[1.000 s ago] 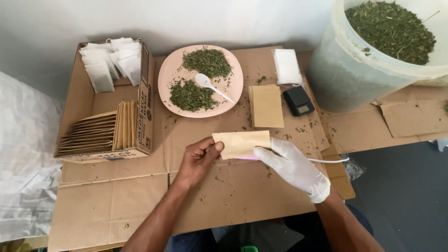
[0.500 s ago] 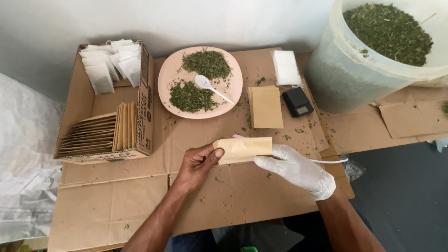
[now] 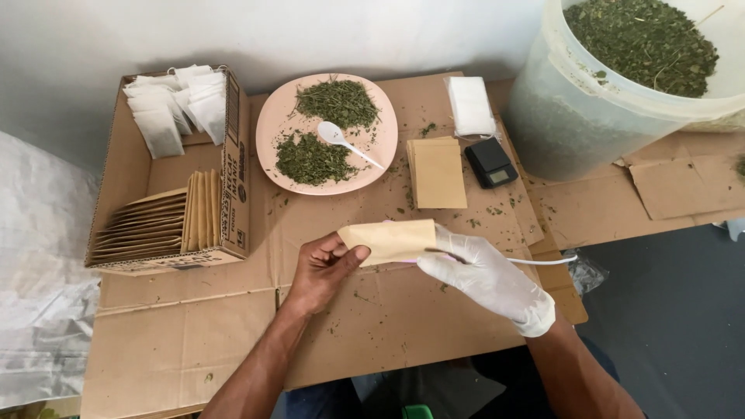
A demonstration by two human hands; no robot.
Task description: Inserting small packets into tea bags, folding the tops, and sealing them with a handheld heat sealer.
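the pouch (image 3: 388, 240) between my fingers (image 3: 351, 256) is matt tan paper, smooth. my right hand (image 3: 485, 275) wears a thin white glove, slightly wrinkled; my left hand (image 3: 324, 268) is bare. the tabletop (image 3: 233, 326) is covered in rough brown cardboard, creased. the plate (image 3: 272, 124) looks like smooth pink plastic, the bucket (image 3: 559, 124) cloudy translucent plastic.

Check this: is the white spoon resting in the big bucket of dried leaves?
No, the white spoon lies on the pink plate between two leaf piles.
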